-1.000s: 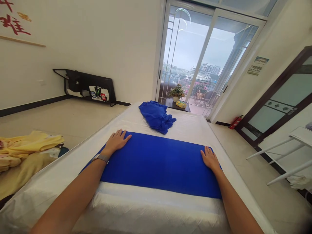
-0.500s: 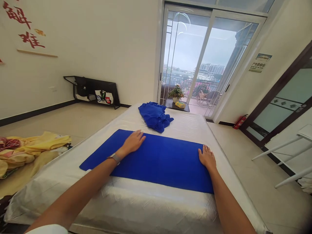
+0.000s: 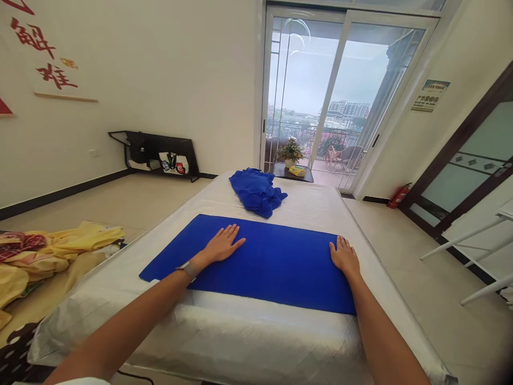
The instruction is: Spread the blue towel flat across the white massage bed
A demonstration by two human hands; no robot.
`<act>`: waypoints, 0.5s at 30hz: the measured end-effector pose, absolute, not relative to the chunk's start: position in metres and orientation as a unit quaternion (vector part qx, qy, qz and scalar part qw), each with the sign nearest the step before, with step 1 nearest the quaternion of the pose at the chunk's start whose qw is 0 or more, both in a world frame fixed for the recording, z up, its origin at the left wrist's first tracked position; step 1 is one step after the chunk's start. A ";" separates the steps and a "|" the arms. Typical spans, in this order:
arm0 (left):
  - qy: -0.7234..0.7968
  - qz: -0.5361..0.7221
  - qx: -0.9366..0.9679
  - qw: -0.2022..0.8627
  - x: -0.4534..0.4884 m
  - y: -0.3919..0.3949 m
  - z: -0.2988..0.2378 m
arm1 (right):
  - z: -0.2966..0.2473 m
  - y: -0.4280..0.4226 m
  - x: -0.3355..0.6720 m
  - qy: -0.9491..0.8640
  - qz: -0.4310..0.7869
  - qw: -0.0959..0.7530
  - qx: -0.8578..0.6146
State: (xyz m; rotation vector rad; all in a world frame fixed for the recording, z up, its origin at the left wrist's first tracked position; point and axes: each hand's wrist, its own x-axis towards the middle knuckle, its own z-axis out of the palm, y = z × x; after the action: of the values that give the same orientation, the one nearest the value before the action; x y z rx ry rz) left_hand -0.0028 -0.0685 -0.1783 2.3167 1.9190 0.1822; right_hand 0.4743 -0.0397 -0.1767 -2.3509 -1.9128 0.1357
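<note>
A flat blue cloth (image 3: 276,264) lies spread across the near part of a mattress (image 3: 256,331) with a pale, shiny cover. My left hand (image 3: 222,245) rests palm down on the cloth, left of its middle, fingers stretched out. At the cloth's right end my right hand (image 3: 345,256) also lies flat, its fingers over the far right corner. Neither hand grips anything. Farther back on the mattress sits a crumpled heap of blue fabric (image 3: 256,191), apart from both hands.
Yellow bedding (image 3: 76,243) is piled to the left. Beyond the mattress a small dark table (image 3: 282,172) bears a potted plant (image 3: 291,151) and a yellow pack (image 3: 297,171). A fire extinguisher (image 3: 398,196) and white furniture legs (image 3: 484,291) stand to the right.
My left hand has slid slightly down on the cloth, its thumb now spread away from the fingers. The right hand remains at the right end. The view has shifted slightly.
</note>
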 end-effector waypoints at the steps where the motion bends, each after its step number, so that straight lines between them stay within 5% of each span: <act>1: 0.654 0.056 0.752 0.058 -0.025 -0.072 -0.178 | -0.177 -0.039 0.475 -0.630 0.044 0.052 -0.774; 7: 0.740 0.058 0.670 0.027 -0.128 -0.092 -0.188 | -0.173 -0.039 0.472 -0.628 0.028 0.020 -0.777; 15: 0.742 0.085 0.665 0.014 -0.135 -0.095 -0.193 | -0.145 -0.057 0.427 -0.635 -0.120 -0.031 -0.763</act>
State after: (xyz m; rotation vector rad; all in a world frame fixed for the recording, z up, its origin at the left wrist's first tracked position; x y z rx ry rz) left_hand -0.1350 -0.0951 -0.1926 2.0698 2.3104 0.2658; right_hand 0.4271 -0.0569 -0.1454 -2.4447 -2.0341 -0.3846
